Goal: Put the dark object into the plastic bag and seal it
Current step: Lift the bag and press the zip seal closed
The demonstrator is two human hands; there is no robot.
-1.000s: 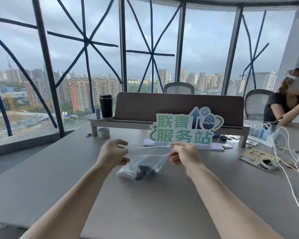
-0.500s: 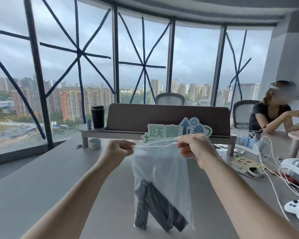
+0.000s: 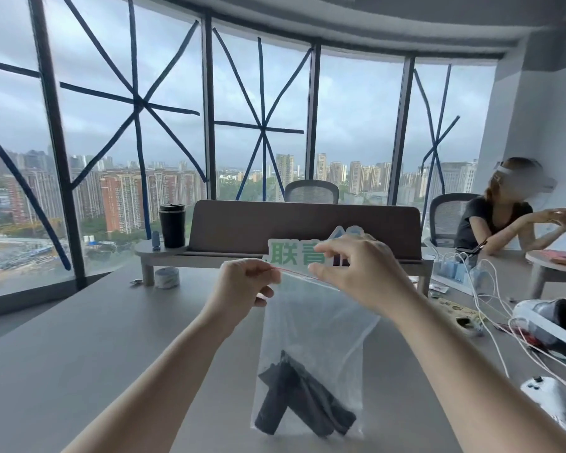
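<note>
A clear plastic bag [image 3: 317, 325] hangs upright above the grey table [image 3: 79, 348], held by its top strip with a thin red line. The dark object [image 3: 301, 400], a black folded piece, rests at the bag's bottom. My left hand [image 3: 242, 289] pinches the strip's left end. My right hand [image 3: 356, 273] pinches the strip further right, thumb and fingers pressed on it. Whether the strip is closed along its whole length cannot be told.
A desk riser with a brown board [image 3: 301, 227], a black tumbler [image 3: 172, 225] and a green-lettered sign [image 3: 294, 256] stand behind. White cables [image 3: 490, 322], a headset [image 3: 556, 322] and a controller [image 3: 549, 397] lie at right. A seated person [image 3: 504, 217] is at far right.
The bag went from lying on the table to hanging upright in both hands, the dark object sliding to its bottom. My right hand has shifted along the top strip.
</note>
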